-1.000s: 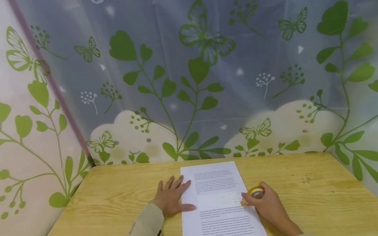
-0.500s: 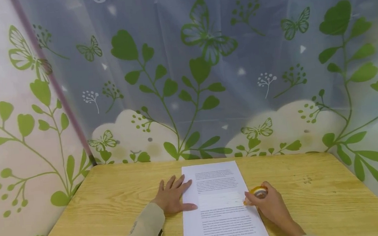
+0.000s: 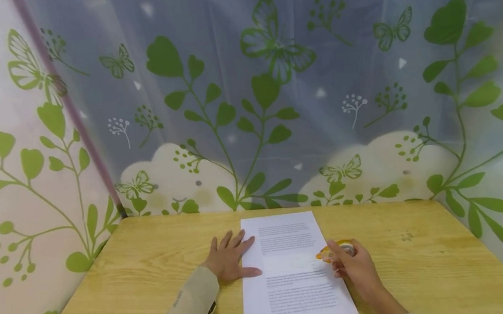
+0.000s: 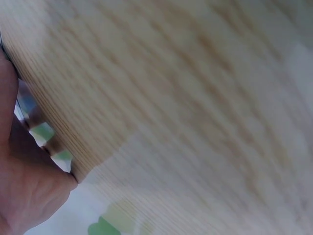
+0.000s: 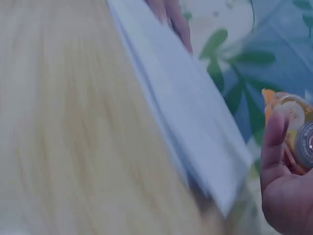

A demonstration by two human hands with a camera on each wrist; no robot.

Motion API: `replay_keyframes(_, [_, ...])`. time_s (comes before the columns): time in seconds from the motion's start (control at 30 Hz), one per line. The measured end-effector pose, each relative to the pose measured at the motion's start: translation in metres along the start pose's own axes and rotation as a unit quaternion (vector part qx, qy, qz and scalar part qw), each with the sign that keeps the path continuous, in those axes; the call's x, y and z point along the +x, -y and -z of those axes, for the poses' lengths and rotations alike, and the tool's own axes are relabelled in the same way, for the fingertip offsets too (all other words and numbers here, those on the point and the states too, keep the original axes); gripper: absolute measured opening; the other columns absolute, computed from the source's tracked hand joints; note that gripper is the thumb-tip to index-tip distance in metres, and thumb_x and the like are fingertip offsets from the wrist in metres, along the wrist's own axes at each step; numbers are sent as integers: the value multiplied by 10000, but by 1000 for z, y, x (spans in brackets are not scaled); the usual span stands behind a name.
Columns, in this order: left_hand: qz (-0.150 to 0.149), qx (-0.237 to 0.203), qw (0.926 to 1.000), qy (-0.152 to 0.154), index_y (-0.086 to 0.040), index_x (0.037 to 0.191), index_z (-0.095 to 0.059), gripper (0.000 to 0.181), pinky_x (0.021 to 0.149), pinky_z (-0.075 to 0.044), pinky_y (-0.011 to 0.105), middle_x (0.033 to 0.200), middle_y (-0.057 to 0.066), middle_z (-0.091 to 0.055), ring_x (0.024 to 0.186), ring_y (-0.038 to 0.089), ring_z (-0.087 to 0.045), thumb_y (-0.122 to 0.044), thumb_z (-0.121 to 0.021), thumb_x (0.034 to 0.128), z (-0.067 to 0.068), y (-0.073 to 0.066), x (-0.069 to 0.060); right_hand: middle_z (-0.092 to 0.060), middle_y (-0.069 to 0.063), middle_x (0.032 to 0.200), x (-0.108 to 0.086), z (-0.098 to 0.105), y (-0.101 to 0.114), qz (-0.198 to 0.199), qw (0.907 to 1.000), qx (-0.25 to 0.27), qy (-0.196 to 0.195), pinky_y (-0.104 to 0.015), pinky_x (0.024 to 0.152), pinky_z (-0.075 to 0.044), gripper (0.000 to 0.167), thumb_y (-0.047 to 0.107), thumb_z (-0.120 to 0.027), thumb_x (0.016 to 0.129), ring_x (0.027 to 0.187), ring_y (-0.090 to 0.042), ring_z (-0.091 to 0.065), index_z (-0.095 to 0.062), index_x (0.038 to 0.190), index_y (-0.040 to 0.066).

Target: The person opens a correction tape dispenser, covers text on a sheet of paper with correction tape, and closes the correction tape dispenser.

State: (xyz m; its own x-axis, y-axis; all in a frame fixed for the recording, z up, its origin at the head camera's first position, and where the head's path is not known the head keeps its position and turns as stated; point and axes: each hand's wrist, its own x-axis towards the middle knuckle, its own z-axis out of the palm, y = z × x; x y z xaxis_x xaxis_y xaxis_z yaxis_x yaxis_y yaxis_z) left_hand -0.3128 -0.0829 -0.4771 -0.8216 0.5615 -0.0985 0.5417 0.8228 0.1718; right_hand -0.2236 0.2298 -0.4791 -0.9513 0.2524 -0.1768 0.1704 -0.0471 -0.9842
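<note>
A stack of printed paper sheets [image 3: 302,304] lies on the table, with a blank white band across the middle of its text. My left hand [image 3: 226,259] rests spread on the stack's left edge, its thumb and fingertips on the paper. Over the right edge, my right hand [image 3: 360,272] pinches an orange correction tape [image 3: 325,255] between thumb and fingers. Its tip points left, at the right end of the blank band. In the right wrist view the correction tape [image 5: 293,112] shows its round grey hub; whether its tip touches the paper I cannot tell.
The wooden table [image 3: 153,265] extends to both sides of the paper. Behind it hangs a curtain [image 3: 229,104] printed with green leaves and butterflies. A faint mark [image 3: 406,236] shows on the tabletop at the right.
My right hand has turned, swinging the correction tape's tip slightly away from me and leftward; the fingers beneath it now show. The left hand stays in place on the paper.
</note>
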Motion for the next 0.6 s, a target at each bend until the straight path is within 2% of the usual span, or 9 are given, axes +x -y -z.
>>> replay_keyframes(0.07, [-14,-1,10000,-9,-251,1517,-281,920,1060,-72,660,1577,72,-172,1420,389,-104,-781,-461,787,1,0,0,-637,-62,707,-4,-13,2,141,9997,-185,97,-258,508,-514,722,384,-722,847,573,-147,-595,-381,1329,-31])
replay_keyframes(0.17, [-24,-8,10000,24,-249,1516,-283,916,1056,-74,664,1577,72,-175,1419,390,-107,-778,-464,790,1,0,-1,-659,-72,737,-10,-35,1,236,9980,-548,204,-277,513,-526,524,347,-765,811,602,-188,-629,-483,1091,7])
replay_keyframes(0.27, [-49,-67,10000,17,-246,1516,-286,913,1053,-75,669,1575,77,-181,1417,392,-113,-777,-463,794,-1,0,-2,-675,-77,762,-14,-53,-5,322,9961,-747,329,-285,509,-526,472,337,-801,773,631,-215,-655,-506,979,31])
replay_keyframes(0.47, [-37,-7,10000,-84,-263,1515,-286,911,1059,-78,660,1577,62,-179,1418,384,-116,-789,-449,788,-5,1,3,-660,-69,710,-15,-84,-13,660,9878,-1148,815,-290,487,-529,480,357,-776,800,566,-194,-645,-485,982,21])
replay_keyframes(0.6, [-6,40,10000,-90,-264,1518,-278,923,1055,-76,666,1579,64,-172,1417,391,-112,-794,-450,782,-5,6,4,-628,-73,726,-14,-101,-14,825,9832,-1409,822,-307,500,-539,539,398,-764,802,523,-162,-616,-472,1030,7])
